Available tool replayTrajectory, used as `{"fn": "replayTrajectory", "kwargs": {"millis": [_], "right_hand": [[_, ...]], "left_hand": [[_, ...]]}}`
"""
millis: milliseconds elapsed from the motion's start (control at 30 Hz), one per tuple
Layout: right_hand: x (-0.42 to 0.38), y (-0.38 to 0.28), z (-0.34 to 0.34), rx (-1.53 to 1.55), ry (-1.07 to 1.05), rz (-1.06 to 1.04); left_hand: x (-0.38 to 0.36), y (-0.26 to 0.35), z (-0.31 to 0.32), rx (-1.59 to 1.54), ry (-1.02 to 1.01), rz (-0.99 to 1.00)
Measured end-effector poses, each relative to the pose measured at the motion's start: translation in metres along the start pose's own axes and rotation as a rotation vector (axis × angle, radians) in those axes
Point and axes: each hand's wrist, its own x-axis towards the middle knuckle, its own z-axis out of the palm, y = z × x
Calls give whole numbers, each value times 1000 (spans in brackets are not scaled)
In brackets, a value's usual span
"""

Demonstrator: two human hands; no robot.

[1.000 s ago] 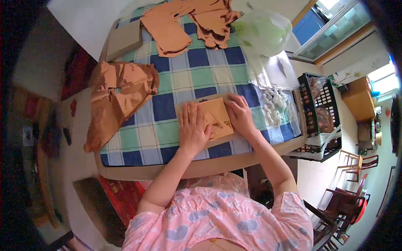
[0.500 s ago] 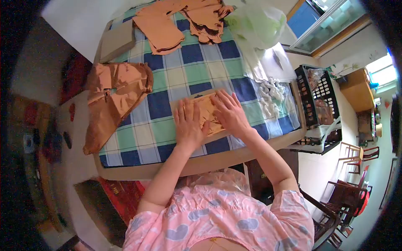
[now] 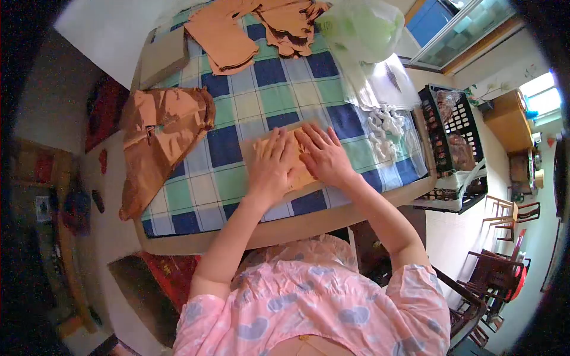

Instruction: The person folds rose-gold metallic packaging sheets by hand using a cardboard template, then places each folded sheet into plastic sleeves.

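Palms down, my left hand and right hand lie spread on the tan packet, pressing it flat, I'd judge, with even pressure wanted next.

Left hand, right hand spread on orange sheet.

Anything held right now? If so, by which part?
Nothing appears held: the left hand and right hand rest palm-down on the flat orange piece.
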Motion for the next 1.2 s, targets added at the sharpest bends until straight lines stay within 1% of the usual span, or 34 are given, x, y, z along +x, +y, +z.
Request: {"fn": "replayTrajectory", "kwargs": {"millis": [33,100,200,233,300,333,400,500,533,600,700,733,800,933,1000,1033,1133,1200], "right_hand": [[1,1,-1,30,10,11],[0,0,-2,95,27,33],[-25,2,-16,248,131,-101],[-39,-1,-22,257,107,-146],[-67,-10,-32,279,60,-229],[-75,-15,-33,249,43,-162],[-85,-20,-35,187,13,-23],[-78,-24,-30,177,67,61],[-73,-26,-30,162,79,56],[-62,-33,-34,130,103,45],[-65,-28,-45,153,35,-15],[-69,-22,-47,166,-13,-67],[-75,-10,-50,194,-113,-172],[-64,-9,-53,243,-202,-215],[-54,-10,-47,206,-226,-271],[-49,-12,-48,235,-234,-270],[-36,-16,-48,343,-232,-249],[-29,-16,-47,437,-196,-211]], "left_hand": [[1,-2,5,-27,-26,28],[1,-2,9,-17,-4,27],[1,-5,7,59,-25,54],[-1,-5,7,88,-43,62],[-3,-6,6,-31,10,78],[-3,-6,5,-90,36,91],[-4,-5,-3,-113,23,129],[-5,-1,-11,-97,-49,152],[-4,-1,-12,-80,-81,154],[-3,-4,-10,-133,-70,137],[0,-16,-5,-246,-108,113],[0,-20,-4,-291,-130,103],[-2,-26,-7,-488,-132,78],[-2,-26,-13,-855,-143,-43],[-2,-28,-13,-845,-153,-40],[0,-29,-14,-837,-158,-37],[4,-25,-26,-832,-262,-74],[4,-27,-23,-841,-242,-65]]}}
